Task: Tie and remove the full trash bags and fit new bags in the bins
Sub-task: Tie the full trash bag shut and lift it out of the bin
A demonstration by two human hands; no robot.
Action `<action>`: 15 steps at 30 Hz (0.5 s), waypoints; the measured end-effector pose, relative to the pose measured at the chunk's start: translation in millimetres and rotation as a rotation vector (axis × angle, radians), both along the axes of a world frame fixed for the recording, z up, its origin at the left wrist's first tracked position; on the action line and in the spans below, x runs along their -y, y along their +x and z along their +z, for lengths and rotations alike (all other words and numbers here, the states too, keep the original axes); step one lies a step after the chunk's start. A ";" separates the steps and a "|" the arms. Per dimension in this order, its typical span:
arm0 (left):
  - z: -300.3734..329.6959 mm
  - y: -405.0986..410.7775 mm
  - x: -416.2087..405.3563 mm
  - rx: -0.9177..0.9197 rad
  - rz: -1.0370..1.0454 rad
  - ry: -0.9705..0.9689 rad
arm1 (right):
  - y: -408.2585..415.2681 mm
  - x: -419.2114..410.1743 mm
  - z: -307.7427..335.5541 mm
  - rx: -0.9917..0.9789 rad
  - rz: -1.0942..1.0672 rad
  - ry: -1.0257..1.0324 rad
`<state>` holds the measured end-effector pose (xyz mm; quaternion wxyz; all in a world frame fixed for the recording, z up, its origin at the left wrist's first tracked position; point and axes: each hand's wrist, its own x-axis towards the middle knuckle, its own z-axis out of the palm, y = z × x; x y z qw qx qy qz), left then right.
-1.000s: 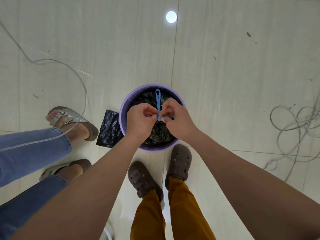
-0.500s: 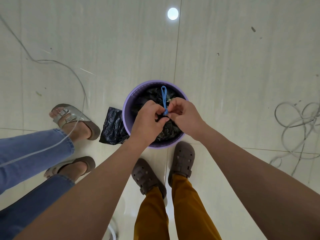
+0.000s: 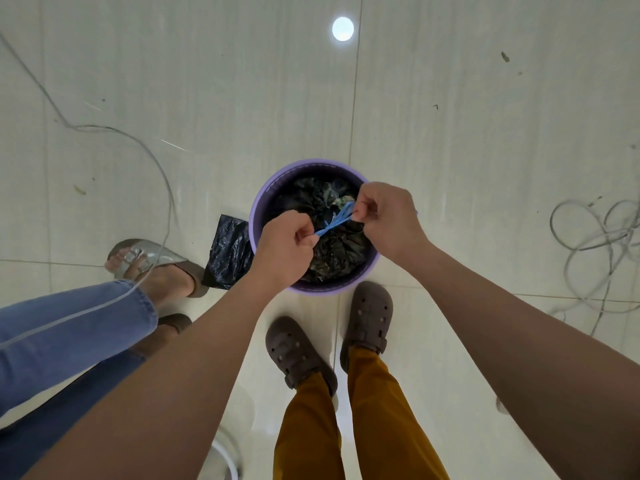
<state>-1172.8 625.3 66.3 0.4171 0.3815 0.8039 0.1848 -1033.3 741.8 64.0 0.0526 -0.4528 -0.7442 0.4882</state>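
A round purple bin (image 3: 263, 199) stands on the tiled floor just in front of my feet. Inside it sits a full black trash bag (image 3: 341, 249), gathered at its top. A blue drawstring (image 3: 334, 221) stretches taut across the gathered top. My left hand (image 3: 285, 245) pinches one end of the drawstring over the bin's left side. My right hand (image 3: 386, 216) pinches the other end over the bin's right rim. A folded black bag (image 3: 228, 252) lies on the floor against the bin's left side.
Another person's legs in blue jeans and sandals (image 3: 156, 268) stand close at the left. A thin cable (image 3: 162, 178) trails over the floor there. Coiled grey cable (image 3: 595, 244) lies at the right. My brown clogs (image 3: 369, 318) stand right behind the bin.
My hands have moved apart, left down-left and right up-right. The blue drawstring, held upright as a loop before, now runs taut between them.
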 end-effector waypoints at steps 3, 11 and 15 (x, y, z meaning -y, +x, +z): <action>-4.8 -0.3 2.4 0.004 -0.016 -0.053 | -3.3 0.6 -4.5 0.070 0.013 0.055; 2.2 -13.3 24.1 0.136 0.213 -0.017 | 12.6 12.3 3.1 0.068 -0.140 0.122; 2.4 -29.3 39.2 0.204 0.317 -0.083 | 36.2 35.2 6.0 0.139 -0.269 0.032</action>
